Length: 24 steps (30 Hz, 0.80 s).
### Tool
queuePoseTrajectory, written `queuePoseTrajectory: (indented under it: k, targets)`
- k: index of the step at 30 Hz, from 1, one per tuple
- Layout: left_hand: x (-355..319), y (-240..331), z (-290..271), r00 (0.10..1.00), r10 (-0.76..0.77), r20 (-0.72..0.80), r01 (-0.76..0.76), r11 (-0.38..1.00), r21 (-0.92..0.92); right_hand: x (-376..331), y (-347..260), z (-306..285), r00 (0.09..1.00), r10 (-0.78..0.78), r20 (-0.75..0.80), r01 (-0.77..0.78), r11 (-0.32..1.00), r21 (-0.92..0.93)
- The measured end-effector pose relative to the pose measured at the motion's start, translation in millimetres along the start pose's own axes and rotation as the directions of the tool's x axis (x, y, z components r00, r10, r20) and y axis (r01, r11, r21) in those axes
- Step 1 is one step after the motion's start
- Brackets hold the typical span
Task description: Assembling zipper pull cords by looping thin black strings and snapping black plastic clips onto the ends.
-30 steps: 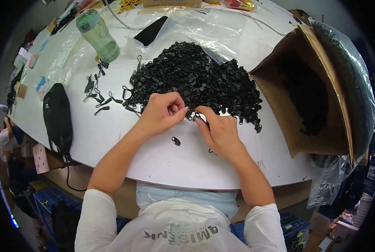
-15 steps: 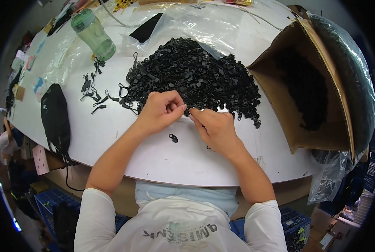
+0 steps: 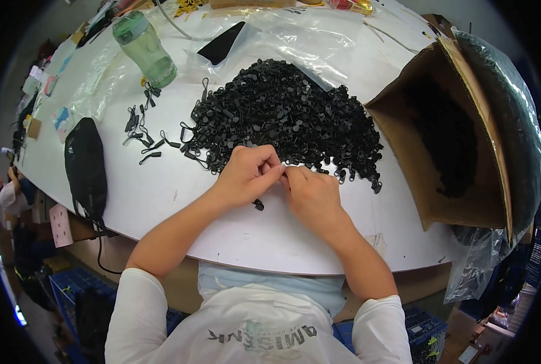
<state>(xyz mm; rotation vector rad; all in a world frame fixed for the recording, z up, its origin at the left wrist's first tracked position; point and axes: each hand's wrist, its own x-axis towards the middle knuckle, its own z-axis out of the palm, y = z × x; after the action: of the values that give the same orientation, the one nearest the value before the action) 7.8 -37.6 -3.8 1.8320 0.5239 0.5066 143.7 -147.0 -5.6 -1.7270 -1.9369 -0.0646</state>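
My left hand point(image 3: 249, 176) and my right hand point(image 3: 314, 193) meet at the near edge of a big heap of small black zipper sliders point(image 3: 282, 115). Both are closed in a pinch, fingertips touching or almost so. Whatever they grip between them is too small and too covered to make out. One loose black slider point(image 3: 258, 205) lies on the white table point(image 3: 179, 212) just below my left hand, partly hidden by it. Left of the heap, several black cord pulls point(image 3: 142, 133) with loops are scattered.
A cardboard box point(image 3: 428, 206) tipped toward the heap stands at right, dark pieces inside. A green bottle point(image 3: 146, 51), a black pouch point(image 3: 85, 170) and a clear plastic bag point(image 3: 282, 36) lie around the heap. At far left, another person point(image 3: 10, 191) is visible.
The view has shifted slightly, moving the table's contents down and right. My hands stay pinched together, now a little nearer to me, with the left one over part of the loose slider.
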Motion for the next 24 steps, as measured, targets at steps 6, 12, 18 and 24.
queuePoseTrajectory:
  k: [6, 12, 18, 24]
  targets:
    - [3.6, 9.9, -9.5, 0.994, -0.102, 0.041, 0.107, 0.983, -0.147, 6.9, -6.4, -6.9, 0.986, 0.030, -0.163, -0.016, 0.996, 0.084]
    - [2.4, 8.6, -17.5, 0.945, -0.001, 0.326, 0.104, 0.948, -0.300, 6.3, -1.5, -8.2, 0.958, -0.107, -0.267, 0.171, 0.959, 0.227]
    - [-0.1, 12.0, -3.8, 0.998, 0.044, -0.036, -0.050, 0.983, -0.179, 4.9, 3.1, -9.2, 0.963, -0.107, -0.246, 0.176, 0.944, 0.280]
    - [4.7, 6.7, -7.7, 0.999, 0.028, 0.045, -0.005, 0.894, -0.449, 5.0, -2.1, -12.0, 0.979, 0.058, -0.195, 0.034, 0.898, 0.439]
